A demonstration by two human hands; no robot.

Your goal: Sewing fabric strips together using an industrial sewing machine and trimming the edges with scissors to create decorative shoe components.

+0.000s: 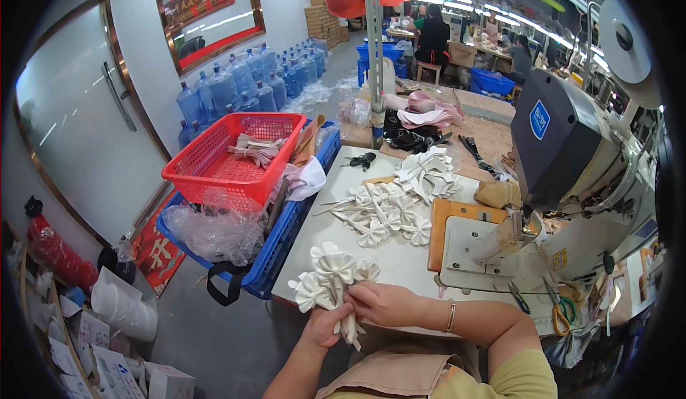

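A red basket [232, 157] sat in a blue crate [282, 238] at the left, clear of the hands. At the table's near edge the left hand [325, 324] gripped a bunch of white fabric bows [330, 274] by the gathered tails, the right hand [382, 303] pinching beside it; they looked light, soft and easily crushed, best held at the stems. Loose bows [382, 213] and the sewing machine [572, 156] lay rightward.

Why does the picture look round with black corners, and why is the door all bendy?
Head view: a fisheye lens, so black surrounds a round image and the glass door curves near the rim; it shows pale reflections; ceiling lights glare at top right; both hands and the white fabric bows look sharp.
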